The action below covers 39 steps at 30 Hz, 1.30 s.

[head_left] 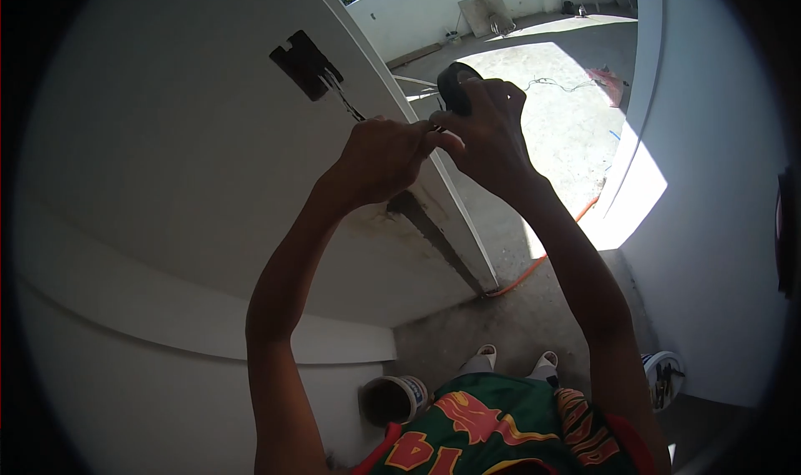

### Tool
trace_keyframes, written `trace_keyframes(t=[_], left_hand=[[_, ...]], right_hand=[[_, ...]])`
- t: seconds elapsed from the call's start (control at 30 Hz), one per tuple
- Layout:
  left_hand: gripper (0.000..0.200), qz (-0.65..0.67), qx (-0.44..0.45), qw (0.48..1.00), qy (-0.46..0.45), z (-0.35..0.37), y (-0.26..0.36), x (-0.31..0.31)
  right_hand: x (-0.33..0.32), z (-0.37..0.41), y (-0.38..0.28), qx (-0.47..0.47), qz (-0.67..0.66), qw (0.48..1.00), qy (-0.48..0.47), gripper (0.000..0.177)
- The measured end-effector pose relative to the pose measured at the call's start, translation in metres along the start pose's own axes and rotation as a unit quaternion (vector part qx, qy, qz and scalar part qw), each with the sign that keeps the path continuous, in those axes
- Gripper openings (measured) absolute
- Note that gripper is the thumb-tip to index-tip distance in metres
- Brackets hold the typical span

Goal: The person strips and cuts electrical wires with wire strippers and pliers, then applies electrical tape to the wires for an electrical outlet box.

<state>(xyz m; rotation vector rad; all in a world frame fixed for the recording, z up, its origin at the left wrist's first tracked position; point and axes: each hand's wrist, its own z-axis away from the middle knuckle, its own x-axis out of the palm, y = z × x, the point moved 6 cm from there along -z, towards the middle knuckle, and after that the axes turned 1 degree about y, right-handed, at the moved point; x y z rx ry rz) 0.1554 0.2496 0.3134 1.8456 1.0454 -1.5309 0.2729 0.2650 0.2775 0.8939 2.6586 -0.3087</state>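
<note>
Left hand pinches wires, taut up-left to wall cutout. Right hand, touching left, clenches black roll just above wire ends.

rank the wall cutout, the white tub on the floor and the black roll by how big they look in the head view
1. wall cutout and white tub: about alike, so tied.
2. black roll: smallest, though the right hand partly hides it.
</note>
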Motion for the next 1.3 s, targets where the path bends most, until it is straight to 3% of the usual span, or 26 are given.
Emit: trace_keyframes(t=[0.07, 0.13, 0.2, 0.27, 0.5, 0.6, 0.7, 0.8, 0.9, 1.1, 1.2, 1.3], left_hand=[[0.024, -0.002, -0.018, 1.000, 0.004, -0.001, -0.006, 0.009], [0.023, 0.029, -0.030, 0.997, 0.070, 0.010, -0.003, 0.004], [0.022, 0.024, -0.025, 0.994, 0.104, 0.020, -0.002, 0.007], [0.021, -0.017, -0.013, 0.993, 0.113, 0.027, -0.005, 0.015], [0.019, -0.077, 0.050, 0.981, 0.171, 0.031, 0.001, 0.018], [0.017, -0.057, 0.054, 0.982, 0.174, 0.034, 0.003, 0.018], [0.017, -0.015, 0.054, 0.975, 0.213, 0.037, 0.005, 0.019], [0.018, 0.047, 0.035, 0.976, 0.209, 0.036, 0.003, 0.013], [0.021, 0.105, 0.041, 0.977, 0.181, 0.036, -0.001, 0.010], [0.030, 0.157, 0.068, 0.974, 0.148, 0.033, 0.000, 0.007], [0.028, 0.157, 0.035, 0.970, 0.180, 0.033, 0.003, 0.004], [0.027, 0.146, 0.004, 0.967, 0.208, 0.031, 0.005, 0.006]], right_hand=[[-0.013, 0.010, 0.003, 0.114, -0.016, 0.993, 0.029, 0.033], [-0.024, 0.029, 0.014, 0.227, -0.037, 0.972, 0.038, 0.041], [-0.015, 0.061, 0.033, 0.385, -0.158, 0.909, 0.009, 0.038], [0.008, 0.070, 0.030, 0.423, -0.372, 0.825, -0.050, 0.041], [0.050, 0.054, -0.001, 0.402, -0.617, 0.676, -0.010, 0.033], [0.051, 0.050, 0.003, 0.384, -0.606, 0.697, -0.026, 0.032], [0.057, 0.054, 0.004, 0.380, -0.661, 0.648, -0.002, 0.031], [0.049, 0.052, 0.002, 0.340, -0.623, 0.704, -0.029, 0.033], [0.040, 0.045, -0.004, 0.330, -0.627, 0.704, -0.051, 0.037], [0.040, 0.037, -0.003, 0.280, -0.696, 0.660, -0.046, 0.038], [0.041, 0.042, 0.006, 0.351, -0.614, 0.705, -0.056, 0.035], [0.047, 0.044, 0.007, 0.337, -0.656, 0.675, -0.001, 0.036]])
